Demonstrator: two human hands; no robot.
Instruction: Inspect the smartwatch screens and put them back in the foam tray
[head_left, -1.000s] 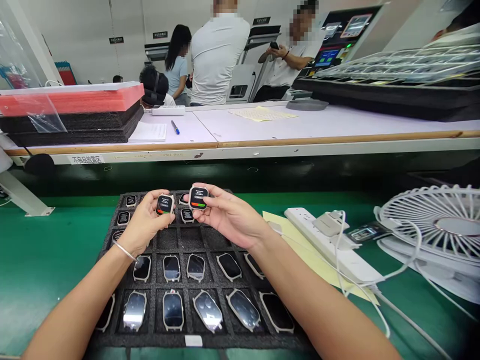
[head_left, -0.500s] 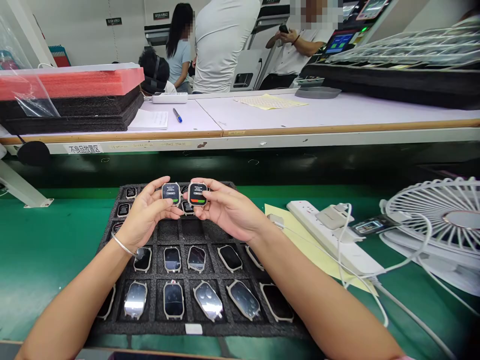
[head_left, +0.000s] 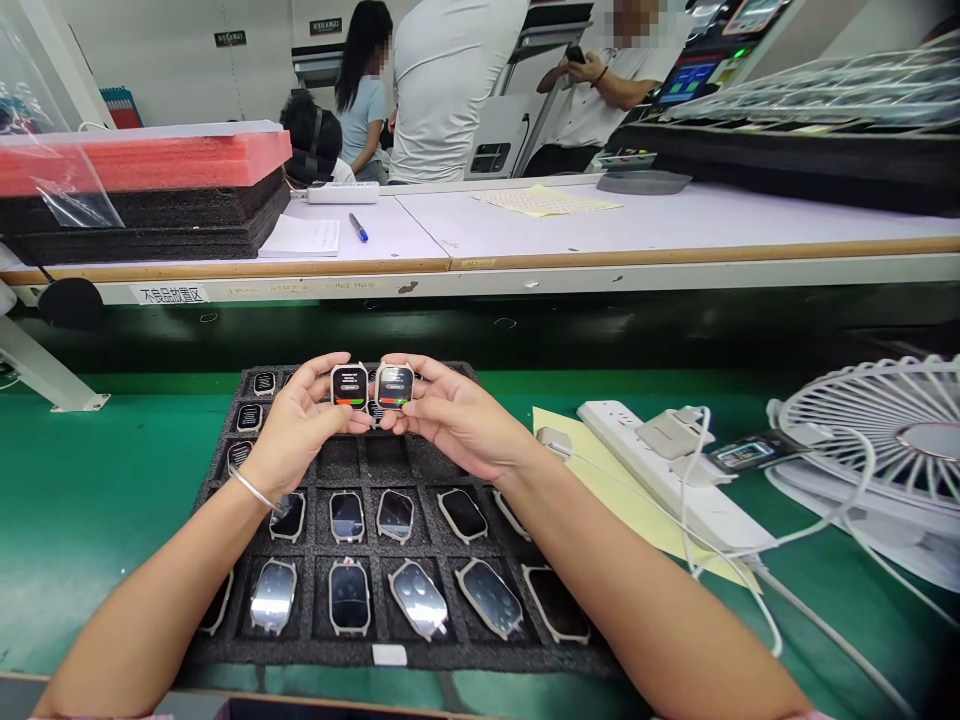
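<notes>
My left hand (head_left: pixel 306 412) grips a smartwatch body (head_left: pixel 349 384) by its edges, thumb at the lower part of its lit screen. Beside it, my right hand (head_left: pixel 450 408) holds a second smartwatch body (head_left: pixel 395 385), its screen lit too and its thumb near the bottom corner. Both screens face me and show lines of text with red and green at the bottom. Under the hands lies a black foam tray (head_left: pixel 319 645) of square pockets. Several strapless watches with dark screens, such as this one (head_left: pixel 349 597), sit in its near rows; lit ones (head_left: pixel 250 418) show at the far left.
Right of the tray are a yellow sheet (head_left: pixel 577 470), a white power strip (head_left: pixel 660 470) with cables, and a white fan (head_left: pixel 892 430). Above, a shelf (head_left: pixel 517 235) carries foam stacks (head_left: pixel 150 200), a pen (head_left: pixel 358 228) and paper. People (head_left: pixel 457 90) are beyond it.
The left watch's screen bar has gone from green to red and green, and the right one also shows green now. My left thumb has shifted slightly; my right thumb has moved down off the screen.
</notes>
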